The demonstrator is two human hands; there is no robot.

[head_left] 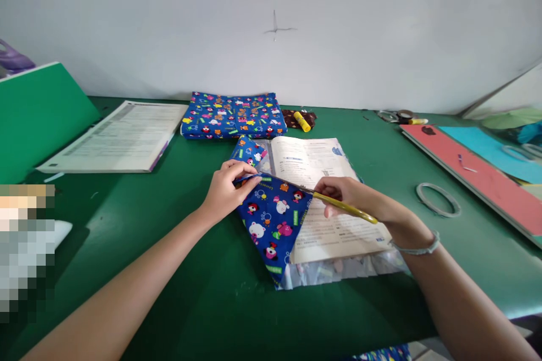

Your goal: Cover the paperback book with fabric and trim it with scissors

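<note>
My left hand (228, 189) pinches a fold of the blue cartoon-patterned cloth (275, 220) near its upper left. The cloth lies folded over the left part of an open book (334, 237), with its pale underside showing along the book's lower edge. My right hand (342, 194) is closed on yellow-handled scissors (351, 211) above the pages. Their blades point left along the cloth's upper edge toward my left fingers. Where the blade tips end is hard to make out.
Behind lies a folded patterned bundle (232, 115) beside a yellow glue stick (302, 122). A thick book (118, 135) and green board (42, 118) stand left. Rightward are a tape ring (438, 199) and a red folder (474, 175). A pixelated area covers the left edge.
</note>
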